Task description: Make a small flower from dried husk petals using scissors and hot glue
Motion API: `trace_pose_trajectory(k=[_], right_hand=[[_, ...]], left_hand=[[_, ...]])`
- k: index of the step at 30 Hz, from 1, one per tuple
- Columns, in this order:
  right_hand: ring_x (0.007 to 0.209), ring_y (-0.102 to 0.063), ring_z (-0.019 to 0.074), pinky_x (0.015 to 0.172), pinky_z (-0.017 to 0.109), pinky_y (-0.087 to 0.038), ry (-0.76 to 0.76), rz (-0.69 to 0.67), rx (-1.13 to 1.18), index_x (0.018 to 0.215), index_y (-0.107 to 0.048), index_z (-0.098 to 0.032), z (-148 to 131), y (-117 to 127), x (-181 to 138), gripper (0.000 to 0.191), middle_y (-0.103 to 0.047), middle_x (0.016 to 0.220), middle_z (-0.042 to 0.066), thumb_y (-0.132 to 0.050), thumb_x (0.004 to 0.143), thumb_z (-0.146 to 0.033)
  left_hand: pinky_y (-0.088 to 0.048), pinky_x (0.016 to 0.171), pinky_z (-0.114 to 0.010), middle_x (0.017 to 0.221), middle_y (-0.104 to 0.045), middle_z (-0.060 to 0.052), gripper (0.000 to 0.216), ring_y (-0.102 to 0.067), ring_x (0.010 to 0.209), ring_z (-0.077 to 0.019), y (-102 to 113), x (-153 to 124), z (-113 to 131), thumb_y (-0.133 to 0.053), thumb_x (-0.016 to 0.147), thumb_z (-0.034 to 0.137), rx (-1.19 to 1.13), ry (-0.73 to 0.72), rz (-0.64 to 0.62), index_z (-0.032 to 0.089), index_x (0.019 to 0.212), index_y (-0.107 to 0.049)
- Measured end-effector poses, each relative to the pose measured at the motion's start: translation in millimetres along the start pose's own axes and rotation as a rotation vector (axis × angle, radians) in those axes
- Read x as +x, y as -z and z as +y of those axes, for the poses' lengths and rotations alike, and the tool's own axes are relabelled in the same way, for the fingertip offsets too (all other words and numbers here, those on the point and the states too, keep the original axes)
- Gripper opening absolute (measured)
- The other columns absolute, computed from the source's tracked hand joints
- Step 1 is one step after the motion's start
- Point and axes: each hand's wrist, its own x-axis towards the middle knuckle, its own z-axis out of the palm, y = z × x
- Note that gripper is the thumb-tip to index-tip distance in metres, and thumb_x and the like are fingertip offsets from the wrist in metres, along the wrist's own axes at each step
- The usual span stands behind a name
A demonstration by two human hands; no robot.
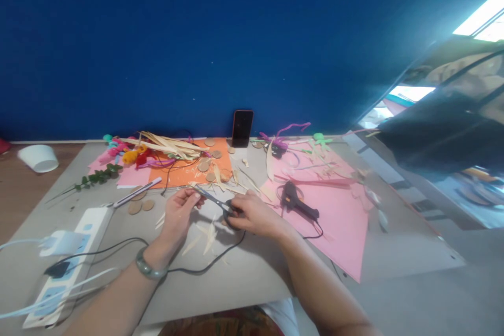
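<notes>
My right hand (252,214) is wrapped round the handles of a pair of scissors (212,197), whose blades point left across the fingertips of my other hand. My left hand (179,213) is closed in a pinch by the blade tips, on what looks like a small pale strip; most of it is hidden by the fingers. Cut pale strips (210,236) lie on the table just below both hands. Beyond the hands, more dried strips and shavings (220,185) are scattered near several round wooden slices (203,166).
A black glue gun (297,202) rests on pink sheets (338,241) at the right. A white power strip (86,236) with cables stands left, near a green leafy sprig (96,177) and a box cutter (137,192). A phone (242,128) leans against the blue wall; a paper cup (39,158) lies far left.
</notes>
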Motion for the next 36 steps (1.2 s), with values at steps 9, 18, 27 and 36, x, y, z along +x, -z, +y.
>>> trace_pose_trajectory(k=[9,18,27,36], right_hand=[[0.069,-0.051,0.0141,0.072,0.028,-0.030,-0.021,0.025,0.009,0.067,-0.047,-0.018,-3.6,2.4,-1.8,0.030,-0.056,0.069,-0.001,-0.067,0.074,-0.040],[0.069,-0.051,0.0141,0.072,0.028,-0.031,0.003,0.053,0.054,0.068,-0.046,-0.019,0.1,0.6,-2.6,0.030,-0.056,0.070,-0.001,-0.067,0.073,-0.039],[0.068,-0.050,0.0133,0.071,0.028,-0.030,0.021,0.109,0.054,0.068,-0.044,-0.019,4.7,3.1,-3.9,0.031,-0.055,0.070,-0.002,-0.068,0.073,-0.039],[0.069,-0.052,0.0140,0.073,0.028,-0.030,0.021,0.060,0.038,0.068,-0.047,-0.019,2.3,-1.8,-2.8,0.030,-0.057,0.070,-0.001,-0.068,0.072,-0.039]], left_hand=[[-0.044,0.056,-0.023,0.061,-0.063,0.001,0.009,-0.055,0.055,-0.0111,1.2,0.2,-2.3,-0.068,0.068,0.021,0.056,-0.021,-0.025,0.015,0.072,-0.064],[-0.045,0.057,-0.024,0.062,-0.065,0.000,0.002,-0.055,0.057,-0.0124,-2.8,-3.2,3.9,-0.064,0.069,0.017,0.135,-0.046,-0.088,0.016,0.069,-0.064],[-0.045,0.058,-0.026,0.062,-0.065,-0.001,0.007,-0.056,0.058,-0.0134,-3.3,-4.6,5.7,-0.066,0.070,0.022,0.109,-0.037,-0.094,0.016,0.067,-0.064],[-0.045,0.058,-0.026,0.063,-0.066,-0.002,0.006,-0.057,0.059,-0.0150,0.2,-4.9,1.6,-0.067,0.070,0.023,0.145,-0.041,-0.169,0.017,0.071,-0.067]])
